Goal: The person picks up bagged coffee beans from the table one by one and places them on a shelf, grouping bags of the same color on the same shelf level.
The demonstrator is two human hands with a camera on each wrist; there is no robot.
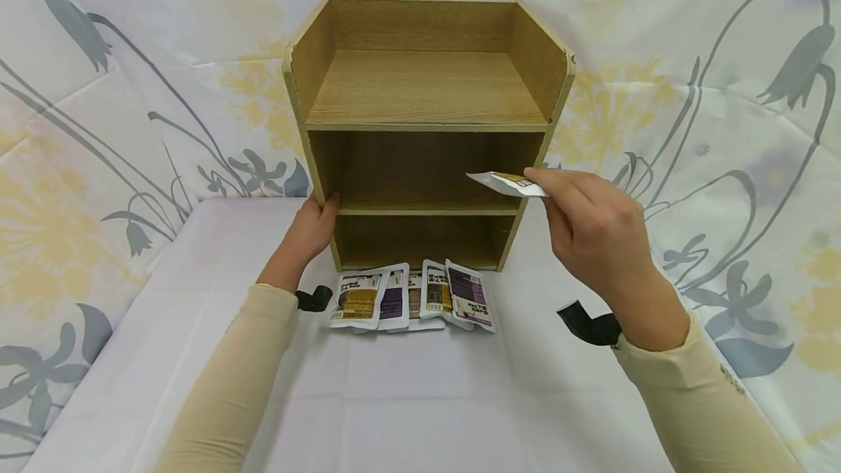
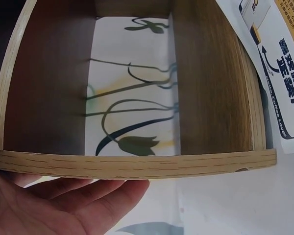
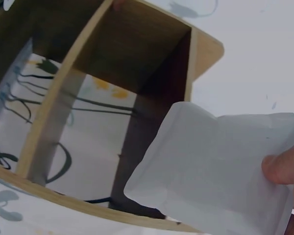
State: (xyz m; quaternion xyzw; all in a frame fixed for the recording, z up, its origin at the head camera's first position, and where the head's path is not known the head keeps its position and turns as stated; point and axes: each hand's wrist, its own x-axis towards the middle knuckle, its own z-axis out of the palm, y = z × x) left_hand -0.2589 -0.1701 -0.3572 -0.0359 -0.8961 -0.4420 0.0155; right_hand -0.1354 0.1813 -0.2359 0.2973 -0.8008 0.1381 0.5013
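White cloth covered the worktop [image 1: 420, 400] below both hands, and a backdrop [image 1: 716, 93] printed with drooping grey flowers and soft yellow blooms rose beyond them. The left hand [image 1: 309, 225] gripped the side panel of a wood-grain shelf unit [image 1: 427, 86] with angled upper ends; to that hand's lower right, flat printed pouches [image 1: 415, 298] overlapped. The right hand [image 1: 594, 221] pinched a thin single sachet [image 1: 504, 184], its plain white face faintly creased, leftward of the knuckles before the middle compartment.

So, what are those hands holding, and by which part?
The right hand pinches a printed sachet by one end; the left hand grips the three-tier wooden shelf by its left side panel, at the front edge.
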